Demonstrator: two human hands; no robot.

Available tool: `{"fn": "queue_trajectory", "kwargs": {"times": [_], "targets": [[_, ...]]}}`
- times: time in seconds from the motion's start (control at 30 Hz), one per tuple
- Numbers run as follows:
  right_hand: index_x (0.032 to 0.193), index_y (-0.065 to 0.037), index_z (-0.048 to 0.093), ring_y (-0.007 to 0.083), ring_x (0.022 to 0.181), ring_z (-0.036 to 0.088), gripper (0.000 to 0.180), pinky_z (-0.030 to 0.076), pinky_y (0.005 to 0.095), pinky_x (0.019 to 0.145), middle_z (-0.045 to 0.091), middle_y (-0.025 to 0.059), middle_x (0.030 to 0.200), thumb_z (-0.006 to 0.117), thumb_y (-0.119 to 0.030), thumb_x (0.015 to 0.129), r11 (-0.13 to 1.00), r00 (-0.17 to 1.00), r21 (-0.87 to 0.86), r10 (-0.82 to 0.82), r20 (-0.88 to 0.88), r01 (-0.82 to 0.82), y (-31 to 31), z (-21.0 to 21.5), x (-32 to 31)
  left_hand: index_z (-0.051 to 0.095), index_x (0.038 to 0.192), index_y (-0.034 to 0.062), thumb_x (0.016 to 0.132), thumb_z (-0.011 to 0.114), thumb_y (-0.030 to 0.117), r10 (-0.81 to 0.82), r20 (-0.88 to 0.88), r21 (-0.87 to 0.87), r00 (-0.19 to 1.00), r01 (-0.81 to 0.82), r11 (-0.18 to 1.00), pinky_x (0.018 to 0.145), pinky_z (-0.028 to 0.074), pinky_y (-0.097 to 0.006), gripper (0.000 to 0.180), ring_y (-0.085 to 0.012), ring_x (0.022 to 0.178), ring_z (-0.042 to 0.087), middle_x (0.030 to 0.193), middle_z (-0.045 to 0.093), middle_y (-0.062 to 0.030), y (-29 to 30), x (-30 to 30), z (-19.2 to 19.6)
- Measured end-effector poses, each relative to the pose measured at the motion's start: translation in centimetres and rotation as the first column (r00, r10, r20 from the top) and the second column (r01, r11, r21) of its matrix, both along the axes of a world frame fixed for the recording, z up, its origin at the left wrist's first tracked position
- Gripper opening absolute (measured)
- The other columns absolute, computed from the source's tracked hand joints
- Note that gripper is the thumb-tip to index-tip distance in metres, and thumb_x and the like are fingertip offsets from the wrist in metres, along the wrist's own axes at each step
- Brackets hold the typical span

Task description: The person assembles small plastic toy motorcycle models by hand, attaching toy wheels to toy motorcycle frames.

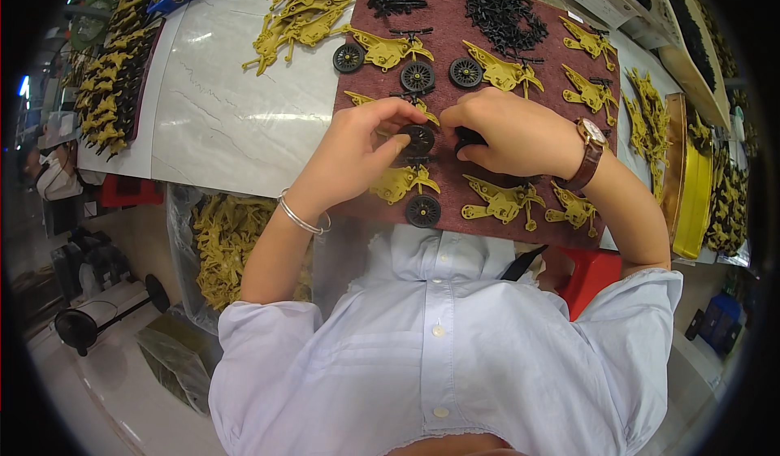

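Note:
My left hand pinches a black spoked toy wheel between thumb and fingers, over a yellow toy motorbike body lying on the maroon cloth. Close beside it, my right hand is closed, its fingers curled over a small dark piece mostly hidden beneath them. Above the hands lie two yellow motorbike bodies with black handlebars, the left one with two black wheels and the right one with one wheel. Below them, another yellow body lies next to a loose-looking wheel.
Piles of small black parts lie at the cloth's far side. More yellow bodies line its right. A heap of yellow parts sits on the pale tabletop. A plastic bag of yellow pieces stands below the table's left front edge.

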State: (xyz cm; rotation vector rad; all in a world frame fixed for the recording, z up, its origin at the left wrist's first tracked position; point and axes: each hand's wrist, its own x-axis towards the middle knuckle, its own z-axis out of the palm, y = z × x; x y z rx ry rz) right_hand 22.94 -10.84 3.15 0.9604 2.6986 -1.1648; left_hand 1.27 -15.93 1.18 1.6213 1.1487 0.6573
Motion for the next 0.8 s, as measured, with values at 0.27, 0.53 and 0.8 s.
{"fn": "queue_trajectory", "kwargs": {"times": [0.27,0.53,0.8], "targets": [[0.093,0.002,0.058,0.0367,0.091,0.06,0.021,0.05,0.0447,0.079,0.061,0.0182,0.09,0.064,-0.005,0.074,0.97,0.98,0.235,-0.097,0.172,0.055,-1.1,0.1,-0.4,0.065,0.104,0.0004,0.08,0.064,0.002,-0.001,-0.059,0.07,0.998,0.005,0.998,0.063,0.047,-0.021,0.024,-0.0104,0.076,0.061,0.095,0.069,-0.0048,0.6,0.3,-0.9],[0.091,0.002,0.058,0.0363,0.091,0.061,0.018,0.051,0.0449,0.077,0.061,0.0177,0.091,0.062,-0.003,0.075,0.961,0.966,0.271,-0.122,0.228,0.058,-0.7,0.0,-0.5,0.066,0.098,-0.0001,0.08,0.067,0.004,-0.023,-0.129,0.063,0.991,0.031,0.997,0.071,0.053,-0.027,0.018,-0.0179,0.086,0.069,0.091,0.071,-0.0099,0.9,0.4,-0.4],[0.09,0.001,0.059,0.0369,0.091,0.06,0.017,0.049,0.0458,0.077,0.062,0.0178,0.09,0.064,-0.005,0.075,0.964,0.963,0.258,-0.133,0.234,0.07,0.1,0.0,-0.8,0.068,0.097,-0.0009,0.079,0.067,0.004,-0.013,-0.051,0.025,0.999,0.015,1.0,0.068,0.049,-0.024,0.018,-0.0105,0.077,0.062,0.088,0.069,-0.006,1.0,0.4,-1.6]]}}
